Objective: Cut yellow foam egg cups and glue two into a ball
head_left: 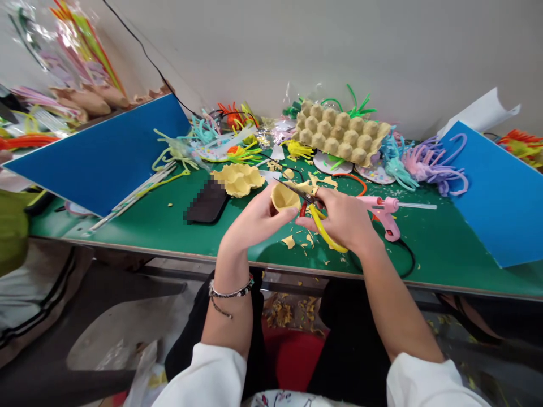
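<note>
My left hand (pixel 258 217) is closed around a yellow egg-carton cup (pixel 285 198), its hollow side facing me. In my right hand (pixel 345 217) is a pair of scissors (pixel 324 229) with yellow handles. Their blades lie against the cup's upper rim, where a strip of carton stands out from it. A larger yellow egg-carton piece (pixel 240 180) rests just left of my hands, beside a dark phone (pixel 207 203). Small carton scraps (pixel 288 242) are scattered on the green table below my hands.
A pink glue gun (pixel 384 212) with its cord lies to the right. At the back, an egg carton (pixel 341 133) sits among pipe-cleaner bunches (pixel 432 164). Blue boards (pixel 106 152) stand at both sides. Another person's sleeve (pixel 14 232) shows at far left.
</note>
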The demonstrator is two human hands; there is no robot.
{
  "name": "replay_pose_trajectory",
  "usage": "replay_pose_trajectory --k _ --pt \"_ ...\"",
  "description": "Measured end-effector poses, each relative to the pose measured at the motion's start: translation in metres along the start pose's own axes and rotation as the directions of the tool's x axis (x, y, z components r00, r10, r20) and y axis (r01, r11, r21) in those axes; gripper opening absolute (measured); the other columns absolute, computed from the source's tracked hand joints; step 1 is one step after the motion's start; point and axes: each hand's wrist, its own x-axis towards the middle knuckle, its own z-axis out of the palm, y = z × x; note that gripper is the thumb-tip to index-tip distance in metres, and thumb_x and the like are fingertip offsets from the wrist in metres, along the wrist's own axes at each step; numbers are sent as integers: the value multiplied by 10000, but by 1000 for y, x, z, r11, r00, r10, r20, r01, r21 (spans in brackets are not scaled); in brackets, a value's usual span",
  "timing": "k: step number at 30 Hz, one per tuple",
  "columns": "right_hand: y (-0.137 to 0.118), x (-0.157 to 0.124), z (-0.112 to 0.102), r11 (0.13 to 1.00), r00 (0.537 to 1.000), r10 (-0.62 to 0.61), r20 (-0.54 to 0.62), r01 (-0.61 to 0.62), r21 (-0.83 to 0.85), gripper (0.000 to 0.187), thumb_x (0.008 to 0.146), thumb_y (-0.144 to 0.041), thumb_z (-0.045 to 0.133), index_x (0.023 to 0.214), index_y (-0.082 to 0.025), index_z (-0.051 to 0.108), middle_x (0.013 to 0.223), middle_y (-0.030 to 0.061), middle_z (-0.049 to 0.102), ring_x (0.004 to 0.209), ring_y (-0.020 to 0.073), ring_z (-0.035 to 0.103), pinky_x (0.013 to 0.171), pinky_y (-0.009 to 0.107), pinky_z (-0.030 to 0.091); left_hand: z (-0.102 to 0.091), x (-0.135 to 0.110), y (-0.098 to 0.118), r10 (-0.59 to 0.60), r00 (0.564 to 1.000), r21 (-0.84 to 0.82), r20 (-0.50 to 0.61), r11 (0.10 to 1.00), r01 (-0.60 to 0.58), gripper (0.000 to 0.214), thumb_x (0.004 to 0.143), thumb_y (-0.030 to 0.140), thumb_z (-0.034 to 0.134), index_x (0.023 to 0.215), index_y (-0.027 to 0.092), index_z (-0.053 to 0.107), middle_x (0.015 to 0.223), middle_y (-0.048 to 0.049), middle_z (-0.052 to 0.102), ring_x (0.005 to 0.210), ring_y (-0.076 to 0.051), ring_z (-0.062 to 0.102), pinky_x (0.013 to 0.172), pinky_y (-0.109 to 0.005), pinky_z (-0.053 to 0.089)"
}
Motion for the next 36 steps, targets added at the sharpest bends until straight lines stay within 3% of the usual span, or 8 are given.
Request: replay_pose_trajectory --k 6,11,17,24,31,36 --pt "-3 0 -2 999 999 6 34 -5 -52 604 796 -753 422 912 -185 594 883 94 675 743 220 594 568 287 199 -3 1 -2 -41 996 -111 74 993 49 200 727 331 623 809 185 515 745 13 526 667 -118 466 610 -238 423" --pt "-5 1 -2 997 997 -25 73 30 -67 556 843 -698 407 865 -182 613 879 100 693 755 216 599 571 292 196 -7 2 -3 -79 993 -189 90 977 95 194 684 296 629 714 200 463 624 45 445 559 -92 400 514 -229 346" --pt "-2 2 -1 999 996 -34 89 35 -9 602 794 -766 434 793 -191 614 756 60 657 679 182 551 569 279 209 -11 3 -10 -151 976 -240 159 953 187 217 672 330 613 661 201 440 514 77 362 438 -57 301 425 -219 232" --pt "4 3 2 997 998 -55 35 53 54 650 759 -818 412 704 -193 580 647 30 588 593 146 468 564 274 214 -8 3 -12 -110 992 -427 59 895 124 249 663 349 623 664 204 421 521 94 332 432 -42 281 410 -203 224" --pt "8 3 3 994 999 -53 7 52 98 648 772 -808 405 685 -196 597 605 23 552 581 141 444 558 270 227 -10 4 -19 -130 991 -407 40 904 135 287 675 427 636 705 183 489 542 76 358 457 -57 308 433 -225 255" --pt "11 4 0 984 999 31 -22 -27 176 576 779 -770 442 660 -208 492 582 -15 484 542 115 342 535 264 211 -9 5 -22 -127 991 -401 -29 910 105 280 715 428 633 761 178 516 592 49 434 495 -72 374 465 -234 283"
